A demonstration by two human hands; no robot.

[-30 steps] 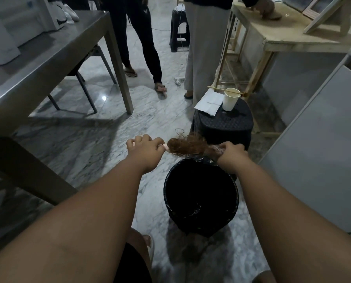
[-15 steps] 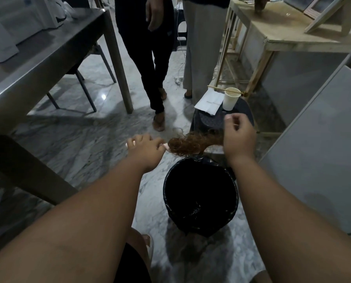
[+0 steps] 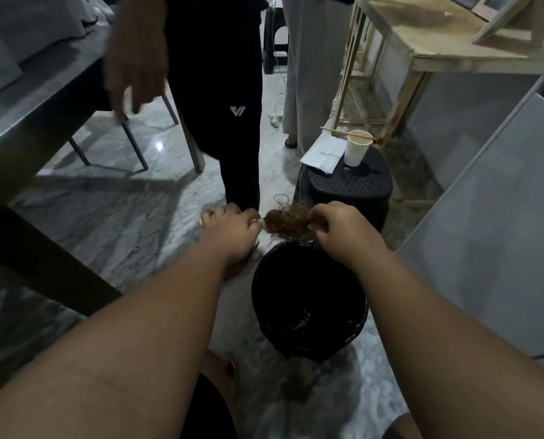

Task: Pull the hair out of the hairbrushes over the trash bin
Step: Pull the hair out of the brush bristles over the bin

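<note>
Pulling hair off a brush above the trash bin [image 3: 308, 299].

Left hand [image 3: 232, 231] is fisted on what looks like the brush handle, the brush itself mostly hidden. Right hand [image 3: 340, 231], at its 3 o'clock, pinches the brown hair clump [image 3: 288, 221], which hangs over the bin's 12 o'clock rim. The clump looks thick and not yet dropped, so probably most of the job is left.

Hairbrush lying almost wholly hidden under the clump of hair [image 3: 288, 220] and the closed left hand [image 3: 232, 231], right hand's fingers [image 3: 316, 218] disappearing into the curls, bystander's swinging hand [image 3: 136, 55] blurring, both bystanders being cut off by the top edge
</note>
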